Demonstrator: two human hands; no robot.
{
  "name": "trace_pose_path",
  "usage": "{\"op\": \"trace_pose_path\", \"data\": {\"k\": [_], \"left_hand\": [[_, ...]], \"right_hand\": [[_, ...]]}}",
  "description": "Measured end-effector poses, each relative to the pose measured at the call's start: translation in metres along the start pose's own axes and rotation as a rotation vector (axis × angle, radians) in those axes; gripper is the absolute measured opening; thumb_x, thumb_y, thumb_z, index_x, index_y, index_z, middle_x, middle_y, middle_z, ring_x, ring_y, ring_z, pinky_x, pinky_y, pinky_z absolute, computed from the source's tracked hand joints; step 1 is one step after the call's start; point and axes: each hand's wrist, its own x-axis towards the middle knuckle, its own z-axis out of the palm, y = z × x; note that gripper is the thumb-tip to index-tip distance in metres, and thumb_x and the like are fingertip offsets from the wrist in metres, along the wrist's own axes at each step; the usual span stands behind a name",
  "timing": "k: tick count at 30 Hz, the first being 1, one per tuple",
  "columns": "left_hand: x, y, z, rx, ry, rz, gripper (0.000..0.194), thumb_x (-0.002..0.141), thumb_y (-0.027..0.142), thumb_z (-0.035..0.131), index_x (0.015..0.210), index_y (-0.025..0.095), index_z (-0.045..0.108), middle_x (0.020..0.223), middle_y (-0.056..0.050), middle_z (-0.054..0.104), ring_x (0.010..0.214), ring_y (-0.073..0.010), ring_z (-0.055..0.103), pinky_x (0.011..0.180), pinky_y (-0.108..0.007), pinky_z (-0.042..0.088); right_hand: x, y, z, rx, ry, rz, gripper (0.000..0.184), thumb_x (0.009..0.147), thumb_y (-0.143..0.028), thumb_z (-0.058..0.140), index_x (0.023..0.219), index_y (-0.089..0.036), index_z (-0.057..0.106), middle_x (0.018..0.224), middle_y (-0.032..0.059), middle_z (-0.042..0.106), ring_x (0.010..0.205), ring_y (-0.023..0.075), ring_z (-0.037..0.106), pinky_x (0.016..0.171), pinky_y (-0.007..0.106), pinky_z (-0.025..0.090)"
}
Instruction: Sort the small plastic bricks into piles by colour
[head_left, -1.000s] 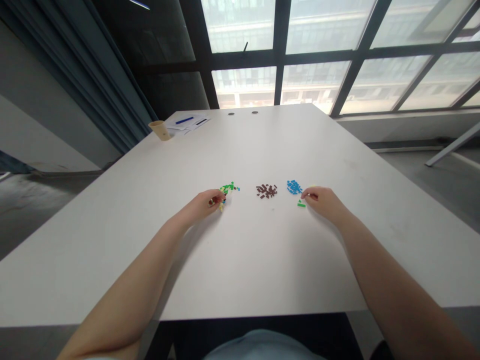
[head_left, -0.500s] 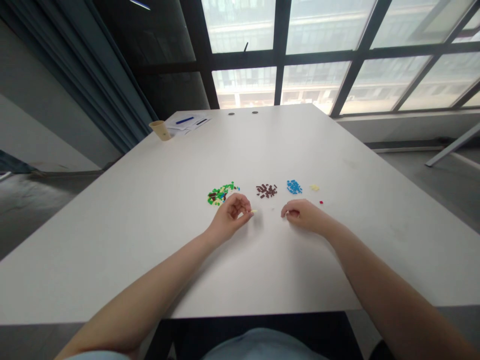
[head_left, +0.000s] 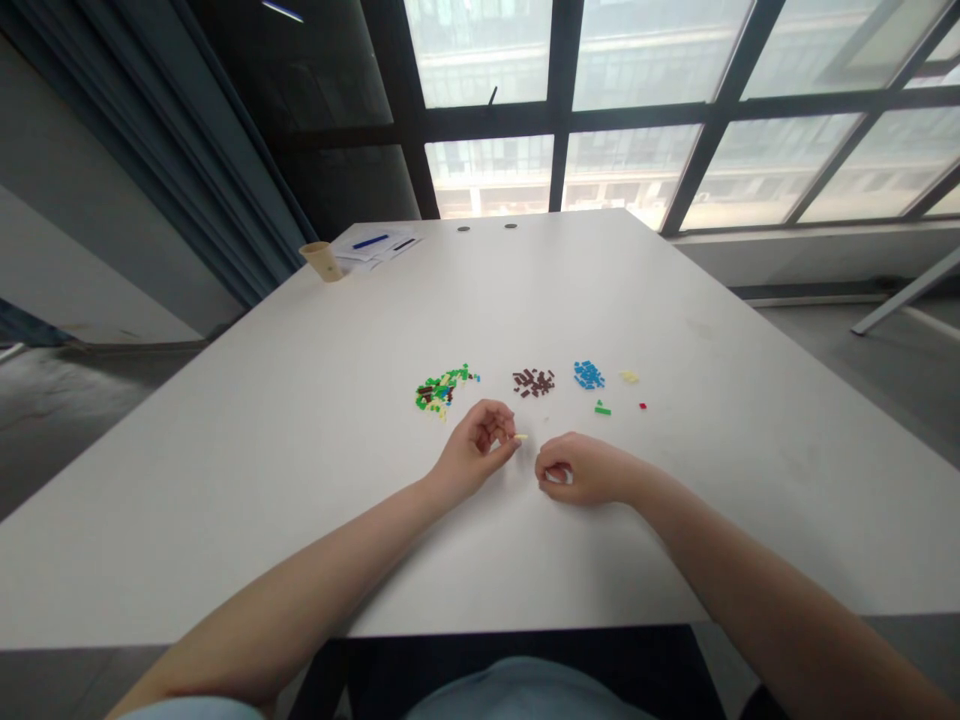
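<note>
Between the thumb and fingertips of my left hand (head_left: 472, 450) is a small pale yellow toy brick (head_left: 521, 436). Just right of it, my right hand (head_left: 589, 470) is closed with its fingertips curled together, low over the table; whatever they may hold is too small to make out. Beyond my left hand lies a mixed pile of green, brown, yellow and blue bricks (head_left: 433, 393). Brown bricks (head_left: 534, 382) and blue bricks (head_left: 589, 375) form separate piles farther right. Past my right hand are a few green bricks (head_left: 603, 410), a red brick (head_left: 643, 406) and some pale yellow bricks (head_left: 629, 377).
All of this lies on a large white table (head_left: 570, 300). At its far left stand a paper cup (head_left: 322, 262) and some papers (head_left: 367, 250) with a blue pen (head_left: 370, 241) on them. Two dark round discs (head_left: 510, 226) sit near the far edge, before the windows.
My left hand has shifted right and nearer to me with the yellow brick. My right hand has come left and toward me, uncovering the green bricks.
</note>
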Motion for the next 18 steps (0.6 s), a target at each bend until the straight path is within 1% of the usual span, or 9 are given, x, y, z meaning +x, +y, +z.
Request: {"op": "trace_pose_path", "data": {"k": [3, 5, 7, 10, 13, 15, 18], "left_hand": [[-0.0002, -0.0002, -0.0003, -0.005, -0.002, 0.003, 0.027, 0.074, 0.028, 0.065, 0.090, 0.019, 0.045, 0.077, 0.001, 0.051, 0.067, -0.0084, 0.046, 0.062, -0.021, 0.036], [-0.0002, -0.0012, -0.0005, -0.013, -0.008, 0.006, 0.027, 0.074, 0.027, 0.066, 0.091, 0.019, 0.045, 0.077, 0.001, 0.051, 0.067, -0.0082, 0.046, 0.062, -0.021, 0.036], [0.0000, -0.0026, -0.0009, -0.021, -0.008, 0.007, 0.028, 0.074, 0.027, 0.066, 0.091, 0.019, 0.046, 0.077, 0.001, 0.051, 0.066, -0.0081, 0.046, 0.062, -0.021, 0.037], [0.0002, -0.0046, -0.0017, -0.025, -0.009, 0.011, 0.029, 0.074, 0.027, 0.066, 0.093, 0.019, 0.046, 0.077, 0.001, 0.051, 0.066, -0.0078, 0.046, 0.062, -0.021, 0.037], [0.0004, -0.0060, -0.0022, -0.026, -0.016, 0.020, 0.029, 0.074, 0.028, 0.066, 0.093, 0.019, 0.046, 0.077, 0.001, 0.051, 0.067, -0.0079, 0.046, 0.062, -0.020, 0.037], [0.0004, -0.0069, -0.0023, -0.029, -0.025, 0.030, 0.029, 0.074, 0.027, 0.066, 0.093, 0.018, 0.046, 0.077, 0.001, 0.051, 0.067, -0.0078, 0.047, 0.062, -0.020, 0.038], [0.0004, -0.0083, -0.0021, -0.038, -0.040, 0.040, 0.028, 0.074, 0.026, 0.066, 0.094, 0.018, 0.047, 0.077, 0.001, 0.051, 0.067, -0.0073, 0.046, 0.063, -0.020, 0.038]], "right_hand": [[0.0001, 0.0004, 0.0009, -0.004, -0.018, 0.017, 0.009, 0.068, -0.016, 0.052, 0.059, -0.017, 0.052, 0.055, -0.0038, 0.047, 0.051, 0.0072, 0.037, 0.055, 0.021, 0.031], [0.0009, -0.0003, 0.0006, 0.003, 0.004, 0.022, 0.010, 0.069, -0.016, 0.053, 0.059, -0.017, 0.053, 0.055, -0.0038, 0.047, 0.051, 0.0073, 0.037, 0.054, 0.021, 0.031], [0.0021, -0.0008, -0.0004, 0.024, 0.091, 0.032, 0.009, 0.071, -0.017, 0.054, 0.061, -0.017, 0.055, 0.057, -0.0032, 0.048, 0.053, 0.0077, 0.040, 0.056, 0.021, 0.032], [0.0036, -0.0004, -0.0021, 0.059, 0.317, 0.023, 0.006, 0.074, -0.019, 0.056, 0.069, -0.017, 0.059, 0.061, -0.0024, 0.049, 0.057, 0.0080, 0.043, 0.059, 0.021, 0.034], [0.0043, 0.0005, -0.0029, 0.072, 0.513, -0.040, 0.007, 0.074, -0.021, 0.060, 0.080, -0.018, 0.062, 0.064, -0.0022, 0.049, 0.058, 0.0081, 0.043, 0.059, 0.020, 0.034], [0.0046, 0.0005, -0.0027, 0.074, 0.586, -0.072, 0.009, 0.075, -0.022, 0.061, 0.083, -0.018, 0.063, 0.065, -0.0019, 0.049, 0.058, 0.0082, 0.042, 0.057, 0.020, 0.034], [0.0052, -0.0003, -0.0018, 0.076, 0.614, -0.085, 0.008, 0.076, -0.022, 0.061, 0.083, -0.018, 0.064, 0.064, -0.0016, 0.049, 0.058, 0.0082, 0.042, 0.056, 0.020, 0.034]]}}
